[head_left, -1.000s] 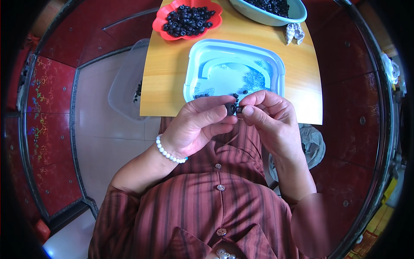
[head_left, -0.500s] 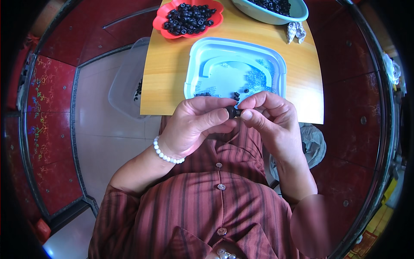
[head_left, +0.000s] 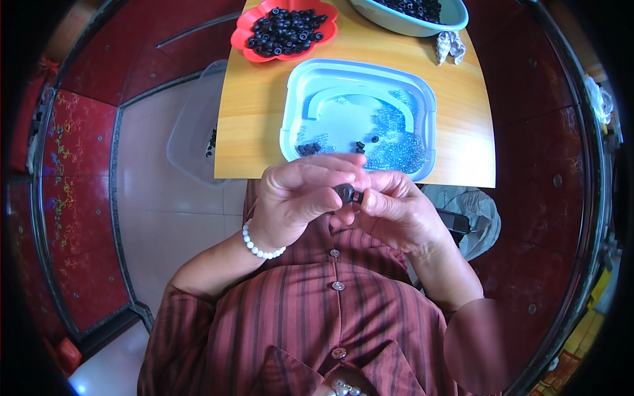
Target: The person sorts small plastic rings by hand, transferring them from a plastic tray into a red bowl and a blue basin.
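Observation:
In front of my chest, just off the table's near edge, my two hands meet. Between the thumb and fingers of my left hand [head_left: 297,195] is a round black cap-like part [head_left: 344,193]. My right hand [head_left: 403,211] pinches a smaller black piece [head_left: 357,197] against its right side; my fingers hide most of both. Beyond the hands lies a light blue tray [head_left: 288,119] with many small clear beads or rings [head_left: 396,142], a cluster of small black pieces [head_left: 308,149] at its near left, and several more near its middle.
A red flower-shaped dish [head_left: 242,33] heaped with black round parts stands at the table's far left. At the far right is a teal basin [head_left: 389,24] of black parts, beside a crumpled cloth [head_left: 450,47]. A clear plastic bin [head_left: 188,125] sits left of the table, a plastic bag [head_left: 485,221] right.
Both hands have come a little nearer to my body and closer together, the right hand moving left. The black part has turned slightly and stays between the fingers.

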Action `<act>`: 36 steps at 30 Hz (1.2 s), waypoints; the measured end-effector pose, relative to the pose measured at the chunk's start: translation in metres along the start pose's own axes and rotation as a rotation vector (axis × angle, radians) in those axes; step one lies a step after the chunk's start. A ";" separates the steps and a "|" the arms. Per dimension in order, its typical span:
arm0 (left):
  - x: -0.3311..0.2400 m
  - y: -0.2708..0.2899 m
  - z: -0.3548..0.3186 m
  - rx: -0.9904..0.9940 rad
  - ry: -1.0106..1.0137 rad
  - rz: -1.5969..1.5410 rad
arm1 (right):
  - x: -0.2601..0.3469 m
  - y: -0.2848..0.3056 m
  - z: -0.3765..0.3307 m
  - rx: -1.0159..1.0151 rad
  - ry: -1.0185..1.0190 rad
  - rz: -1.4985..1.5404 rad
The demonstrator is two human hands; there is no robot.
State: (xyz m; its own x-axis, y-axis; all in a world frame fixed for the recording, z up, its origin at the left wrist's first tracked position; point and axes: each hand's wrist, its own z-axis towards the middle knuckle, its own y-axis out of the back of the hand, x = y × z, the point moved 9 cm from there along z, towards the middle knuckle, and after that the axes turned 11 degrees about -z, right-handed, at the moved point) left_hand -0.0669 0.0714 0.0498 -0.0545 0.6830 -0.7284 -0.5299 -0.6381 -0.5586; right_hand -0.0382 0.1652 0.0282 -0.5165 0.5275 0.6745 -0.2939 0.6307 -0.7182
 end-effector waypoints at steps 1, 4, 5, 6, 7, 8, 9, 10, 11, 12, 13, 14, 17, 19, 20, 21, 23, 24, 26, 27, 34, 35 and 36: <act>0.003 0.000 -0.001 -0.010 0.078 -0.058 | -0.001 0.000 -0.001 -0.015 -0.014 0.001; 0.002 -0.004 -0.004 0.021 0.175 -0.004 | -0.004 -0.001 -0.004 -0.025 -0.019 0.027; -0.002 -0.008 -0.004 0.076 0.133 0.041 | -0.009 0.000 -0.004 -0.020 -0.025 0.010; -0.003 -0.008 -0.004 0.077 0.133 0.041 | -0.013 0.000 -0.005 -0.014 -0.032 -0.007; -0.004 -0.009 -0.006 0.085 0.146 0.052 | -0.017 -0.001 -0.006 -0.028 -0.045 0.010; -0.004 -0.010 -0.008 0.093 0.159 0.062 | -0.020 -0.003 -0.008 -0.027 -0.044 0.009; -0.005 -0.011 -0.010 0.089 0.147 0.064 | -0.022 -0.003 -0.009 -0.049 -0.027 0.020; -0.005 -0.011 -0.010 0.095 0.145 0.063 | -0.023 -0.002 -0.009 -0.072 -0.006 0.029; -0.009 -0.012 -0.010 0.119 0.111 0.125 | -0.026 -0.003 -0.009 -0.053 -0.010 0.026; -0.013 -0.013 -0.011 0.142 0.077 0.186 | -0.025 -0.002 -0.009 -0.055 -0.006 0.022; -0.012 -0.011 -0.013 0.094 0.176 0.155 | -0.030 -0.003 -0.009 -0.037 -0.069 0.042; -0.015 -0.009 -0.012 0.097 0.175 0.155 | -0.035 -0.003 -0.009 -0.020 -0.133 0.061; -0.012 0.018 -0.004 -0.027 0.259 0.271 | -0.010 0.009 -0.005 -0.130 -0.090 -0.225; -0.020 0.046 0.021 -0.185 0.223 0.281 | 0.015 0.040 -0.005 -0.332 -0.037 -0.460; -0.025 0.065 0.039 -0.258 0.211 0.349 | 0.038 0.057 -0.006 -0.423 0.134 -0.563; -0.031 0.089 0.058 -0.336 0.197 0.421 | 0.056 0.073 -0.012 -0.578 0.194 -0.593; -0.043 0.123 0.099 -0.296 0.069 0.524 | 0.078 0.099 -0.021 -0.674 0.243 -0.618; -0.047 0.131 0.118 -0.318 0.040 0.574 | 0.087 0.106 -0.026 -0.710 0.285 -0.614; -0.049 0.157 0.148 -0.282 0.015 0.723 | 0.091 0.111 -0.027 -0.724 0.287 -0.664; -0.049 0.164 0.159 -0.276 -0.014 0.916 | 0.095 0.116 -0.028 -0.751 0.284 -0.708; -0.021 0.173 0.183 -0.071 -0.041 1.496 | 0.151 0.134 -0.011 -0.829 0.400 -1.024; -0.022 0.168 0.183 -0.081 -0.066 1.481 | 0.174 0.127 -0.010 -0.899 0.425 -1.165; -0.024 0.162 0.183 -0.092 -0.090 1.468 | 0.194 0.138 -0.005 -0.928 0.507 -1.231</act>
State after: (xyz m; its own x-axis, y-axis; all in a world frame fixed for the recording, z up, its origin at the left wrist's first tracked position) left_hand -0.3066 0.0167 0.0494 -0.5363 -0.5645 -0.6274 0.0999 -0.7806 0.6170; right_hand -0.1750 0.3572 0.0611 0.0109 -0.5244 0.8514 0.3503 0.7995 0.4879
